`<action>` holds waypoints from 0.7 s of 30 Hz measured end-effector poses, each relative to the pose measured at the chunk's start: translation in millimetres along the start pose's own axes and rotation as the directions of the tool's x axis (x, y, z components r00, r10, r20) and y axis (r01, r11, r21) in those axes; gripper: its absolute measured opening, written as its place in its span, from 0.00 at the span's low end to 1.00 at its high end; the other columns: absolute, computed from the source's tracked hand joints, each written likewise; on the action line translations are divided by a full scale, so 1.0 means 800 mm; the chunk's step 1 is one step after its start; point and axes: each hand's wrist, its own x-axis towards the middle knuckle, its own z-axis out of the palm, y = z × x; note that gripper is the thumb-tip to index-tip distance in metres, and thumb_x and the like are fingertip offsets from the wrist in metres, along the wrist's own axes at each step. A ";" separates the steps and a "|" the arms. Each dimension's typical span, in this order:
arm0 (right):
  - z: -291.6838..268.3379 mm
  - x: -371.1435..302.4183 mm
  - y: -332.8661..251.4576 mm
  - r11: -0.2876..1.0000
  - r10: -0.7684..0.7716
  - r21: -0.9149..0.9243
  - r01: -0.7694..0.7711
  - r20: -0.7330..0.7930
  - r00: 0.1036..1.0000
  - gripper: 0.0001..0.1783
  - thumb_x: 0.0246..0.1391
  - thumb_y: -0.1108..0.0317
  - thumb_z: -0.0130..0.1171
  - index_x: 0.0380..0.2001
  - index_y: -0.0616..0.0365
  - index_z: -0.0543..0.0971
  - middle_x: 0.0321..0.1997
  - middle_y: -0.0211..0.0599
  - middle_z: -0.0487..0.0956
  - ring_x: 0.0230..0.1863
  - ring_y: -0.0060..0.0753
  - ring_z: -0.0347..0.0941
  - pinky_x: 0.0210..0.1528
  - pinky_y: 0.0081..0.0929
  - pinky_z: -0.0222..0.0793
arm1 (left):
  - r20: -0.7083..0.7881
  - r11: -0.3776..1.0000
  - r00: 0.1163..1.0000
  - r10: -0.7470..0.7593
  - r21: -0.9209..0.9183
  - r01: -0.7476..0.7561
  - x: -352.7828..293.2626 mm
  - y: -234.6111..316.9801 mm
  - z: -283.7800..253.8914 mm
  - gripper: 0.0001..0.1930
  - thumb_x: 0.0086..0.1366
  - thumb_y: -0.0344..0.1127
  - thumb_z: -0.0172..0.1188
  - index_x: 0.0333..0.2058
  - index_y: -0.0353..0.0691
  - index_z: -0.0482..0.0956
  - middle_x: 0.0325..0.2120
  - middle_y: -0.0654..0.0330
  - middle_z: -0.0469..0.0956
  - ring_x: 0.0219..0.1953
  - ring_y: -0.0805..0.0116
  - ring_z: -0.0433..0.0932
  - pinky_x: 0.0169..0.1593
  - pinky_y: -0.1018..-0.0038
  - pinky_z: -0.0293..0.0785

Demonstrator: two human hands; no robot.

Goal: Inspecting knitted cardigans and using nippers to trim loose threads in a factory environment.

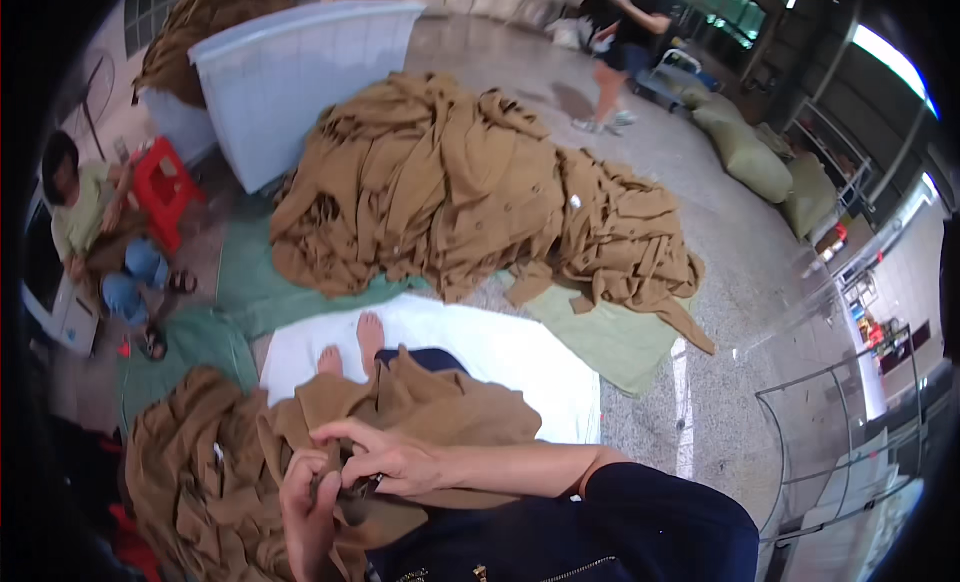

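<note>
A brown knit garment [450, 407] lies across my lap. My left hand [307, 497] pinches a fold of it between thumb and fingers. Close beside it, my right hand [395, 464] is closed at the same fold, its index finger reaching over toward the left fingertips. Something small and dark shows under the right fingers, too little of it visible to name. More brown garments [190, 462] are heaped at my left side, touching the one on my lap.
A big pile of brown garments [430, 192] lies ahead on green sheets [290, 292]. White sheeting [490, 347] is under my bare feet. Behind stands a pale plastic bin [300, 77]. One person [100, 222] sits at left near a red stool [168, 187]; another [640, 32] stands far off. A metal rack [845, 432] is at right.
</note>
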 end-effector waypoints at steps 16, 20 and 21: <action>-0.024 -0.001 -0.016 0.922 -0.149 -0.371 0.114 -0.066 0.987 0.10 0.47 0.80 0.59 0.35 0.61 0.79 0.44 0.39 0.71 0.33 0.32 0.74 0.34 0.27 0.72 | -0.018 0.892 0.983 -0.181 -0.424 0.156 0.013 -0.027 0.013 0.02 0.63 0.24 0.56 0.31 0.32 0.76 0.29 0.68 0.70 0.28 0.84 0.66 0.32 0.86 0.61; -0.016 0.014 -0.017 0.801 -0.313 -0.541 0.257 -0.012 0.950 0.10 0.43 0.76 0.63 0.33 0.60 0.78 0.33 0.36 0.74 0.31 0.37 0.74 0.30 0.29 0.71 | -0.043 0.805 0.971 -0.236 -0.568 0.171 0.001 -0.037 0.018 0.03 0.64 0.25 0.55 0.33 0.34 0.77 0.27 0.70 0.72 0.29 0.84 0.67 0.33 0.86 0.62; -0.010 0.010 -0.013 0.801 -0.322 -0.538 0.263 -0.017 0.947 0.09 0.43 0.76 0.63 0.32 0.61 0.77 0.33 0.37 0.75 0.30 0.37 0.75 0.30 0.30 0.71 | -0.050 0.793 0.968 -0.246 -0.585 0.171 -0.003 -0.036 0.018 0.03 0.64 0.25 0.55 0.34 0.34 0.77 0.28 0.71 0.73 0.29 0.84 0.68 0.34 0.86 0.63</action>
